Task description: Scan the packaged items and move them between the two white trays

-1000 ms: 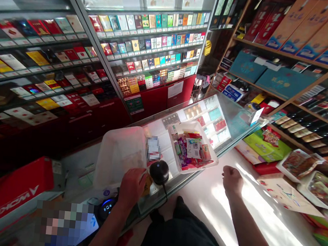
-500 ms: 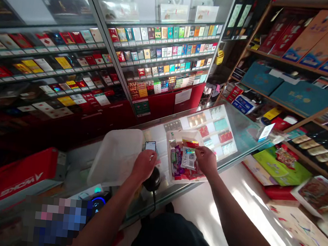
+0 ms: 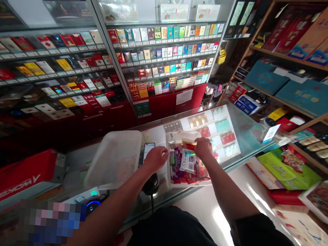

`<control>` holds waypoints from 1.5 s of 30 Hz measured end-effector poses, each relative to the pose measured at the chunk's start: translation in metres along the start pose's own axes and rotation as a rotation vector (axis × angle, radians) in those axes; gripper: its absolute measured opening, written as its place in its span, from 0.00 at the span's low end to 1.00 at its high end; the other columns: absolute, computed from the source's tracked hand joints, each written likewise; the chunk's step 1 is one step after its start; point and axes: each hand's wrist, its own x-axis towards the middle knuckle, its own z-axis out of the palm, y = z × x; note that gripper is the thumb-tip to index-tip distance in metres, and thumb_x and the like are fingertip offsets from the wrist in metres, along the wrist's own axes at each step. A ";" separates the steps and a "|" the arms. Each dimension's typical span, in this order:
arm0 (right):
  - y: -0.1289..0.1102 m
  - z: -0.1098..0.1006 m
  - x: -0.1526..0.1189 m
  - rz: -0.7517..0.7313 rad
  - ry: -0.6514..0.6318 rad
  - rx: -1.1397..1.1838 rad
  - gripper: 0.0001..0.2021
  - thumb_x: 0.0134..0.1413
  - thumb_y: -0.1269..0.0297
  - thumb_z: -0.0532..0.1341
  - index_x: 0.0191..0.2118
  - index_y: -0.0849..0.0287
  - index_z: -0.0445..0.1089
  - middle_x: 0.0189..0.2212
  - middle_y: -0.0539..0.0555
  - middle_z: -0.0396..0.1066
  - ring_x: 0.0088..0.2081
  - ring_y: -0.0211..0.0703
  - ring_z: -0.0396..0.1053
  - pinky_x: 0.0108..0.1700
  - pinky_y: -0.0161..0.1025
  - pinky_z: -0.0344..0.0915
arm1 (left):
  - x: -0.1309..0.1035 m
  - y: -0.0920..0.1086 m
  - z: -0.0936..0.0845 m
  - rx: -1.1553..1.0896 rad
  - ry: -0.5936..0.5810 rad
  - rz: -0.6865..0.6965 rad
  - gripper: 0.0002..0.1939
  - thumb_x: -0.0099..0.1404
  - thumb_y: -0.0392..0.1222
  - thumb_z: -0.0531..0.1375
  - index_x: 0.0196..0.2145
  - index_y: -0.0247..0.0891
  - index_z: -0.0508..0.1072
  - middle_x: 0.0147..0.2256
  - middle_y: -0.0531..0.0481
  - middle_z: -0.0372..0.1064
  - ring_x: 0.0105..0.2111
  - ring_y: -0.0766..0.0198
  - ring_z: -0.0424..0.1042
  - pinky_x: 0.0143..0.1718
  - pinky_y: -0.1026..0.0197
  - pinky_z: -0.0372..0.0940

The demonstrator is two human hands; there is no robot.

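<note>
A white plastic tub (image 3: 172, 185) on the glass counter holds several small wrapped snacks. Among them lie a white packet with a printed code (image 3: 188, 161) and purple wrappers (image 3: 176, 166). My right hand (image 3: 204, 148) is over the tub's far right part, fingers pinched at the right end of a red and yellow packet (image 3: 189, 144). My left hand (image 3: 156, 158) hovers between the tub and a phone (image 3: 149, 149), its fingers curled together; whatever they may hold is hidden. Below that hand stands a black rounded device (image 3: 150, 185) with a cable.
A larger translucent bin (image 3: 114, 159) stands left of the phone, beside a red box (image 3: 20, 182). Under the counter glass (image 3: 240, 126) several packs are laid out. Shelves of cigarette packs (image 3: 165, 51) line the wall; boxes (image 3: 300, 95) fill the right-hand shelves.
My left hand has moved right, from the phone toward the tub. My right hand has shifted slightly up and away from the white packet, to the red and yellow packet.
</note>
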 end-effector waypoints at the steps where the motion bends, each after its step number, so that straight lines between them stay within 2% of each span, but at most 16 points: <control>1: 0.000 0.001 0.003 -0.002 -0.015 -0.014 0.20 0.60 0.69 0.63 0.57 0.61 0.77 0.53 0.67 0.73 0.55 0.59 0.68 0.54 0.49 0.63 | 0.003 0.002 0.002 0.009 -0.007 0.016 0.11 0.72 0.42 0.59 0.41 0.40 0.82 0.43 0.43 0.82 0.45 0.52 0.79 0.48 0.54 0.68; 4: -0.002 0.005 0.008 -0.005 -0.029 -0.006 0.21 0.61 0.62 0.66 0.58 0.64 0.76 0.55 0.70 0.70 0.56 0.62 0.66 0.56 0.52 0.62 | 0.012 0.009 0.009 0.043 -0.015 0.065 0.11 0.72 0.42 0.60 0.44 0.39 0.82 0.47 0.42 0.82 0.49 0.51 0.78 0.53 0.53 0.68; 7: -0.004 0.006 0.013 -0.009 -0.039 -0.011 0.23 0.61 0.57 0.68 0.57 0.66 0.76 0.55 0.72 0.70 0.57 0.65 0.65 0.57 0.53 0.61 | 0.022 0.015 0.018 0.065 -0.039 0.132 0.12 0.73 0.42 0.59 0.44 0.39 0.82 0.46 0.42 0.82 0.48 0.52 0.78 0.52 0.53 0.68; 11: -0.002 0.005 0.021 -0.010 -0.049 -0.035 0.19 0.64 0.61 0.65 0.55 0.67 0.78 0.55 0.73 0.71 0.57 0.67 0.65 0.57 0.53 0.61 | 0.035 0.019 0.027 0.098 -0.065 0.207 0.12 0.73 0.40 0.59 0.45 0.38 0.82 0.47 0.41 0.81 0.49 0.52 0.78 0.53 0.53 0.69; 18: 0.002 0.006 0.029 -0.072 0.038 -0.053 0.17 0.63 0.70 0.58 0.51 0.62 0.82 0.50 0.69 0.75 0.52 0.61 0.68 0.52 0.51 0.63 | 0.053 0.017 0.034 0.111 -0.048 0.237 0.11 0.73 0.40 0.59 0.43 0.38 0.82 0.46 0.41 0.81 0.49 0.51 0.77 0.54 0.52 0.68; 23: -0.006 -0.009 0.024 -0.157 0.119 -0.041 0.16 0.65 0.71 0.57 0.48 0.60 0.82 0.47 0.67 0.75 0.50 0.59 0.67 0.50 0.49 0.60 | 0.059 0.015 0.034 0.115 -0.011 0.222 0.10 0.73 0.41 0.59 0.42 0.39 0.81 0.44 0.42 0.81 0.47 0.51 0.76 0.54 0.51 0.68; 29: -0.021 -0.042 0.006 -0.270 0.199 -0.014 0.16 0.67 0.70 0.56 0.48 0.57 0.82 0.47 0.64 0.74 0.50 0.57 0.65 0.52 0.49 0.57 | 0.062 0.017 0.022 0.115 0.119 0.270 0.12 0.70 0.37 0.61 0.49 0.38 0.79 0.51 0.41 0.79 0.54 0.49 0.72 0.61 0.48 0.64; 34: -0.036 -0.066 -0.012 -0.333 0.262 0.058 0.15 0.68 0.68 0.57 0.49 0.57 0.82 0.45 0.63 0.74 0.50 0.57 0.65 0.54 0.49 0.57 | 0.059 0.020 0.006 0.101 0.171 0.292 0.17 0.67 0.37 0.64 0.54 0.38 0.77 0.55 0.40 0.77 0.57 0.46 0.70 0.64 0.45 0.62; 36: -0.041 -0.071 -0.018 -0.339 0.276 0.119 0.14 0.69 0.67 0.58 0.49 0.56 0.82 0.45 0.62 0.75 0.50 0.56 0.65 0.54 0.49 0.58 | 0.057 0.019 0.000 0.074 0.180 0.258 0.19 0.66 0.37 0.64 0.55 0.38 0.76 0.56 0.39 0.76 0.58 0.45 0.70 0.64 0.44 0.61; 41: -0.051 -0.076 -0.033 -0.372 0.322 0.373 0.12 0.67 0.68 0.60 0.47 0.57 0.82 0.42 0.59 0.76 0.47 0.51 0.70 0.53 0.44 0.63 | 0.048 0.004 -0.014 -0.161 0.165 0.076 0.22 0.65 0.40 0.66 0.56 0.38 0.75 0.53 0.41 0.79 0.54 0.48 0.75 0.58 0.48 0.67; 45: -0.058 -0.079 -0.045 -0.368 0.297 0.580 0.11 0.65 0.69 0.62 0.46 0.57 0.82 0.41 0.56 0.76 0.43 0.47 0.73 0.49 0.41 0.67 | 0.039 -0.014 -0.020 -0.416 0.097 0.057 0.13 0.65 0.44 0.65 0.47 0.40 0.79 0.46 0.44 0.82 0.47 0.53 0.79 0.52 0.53 0.70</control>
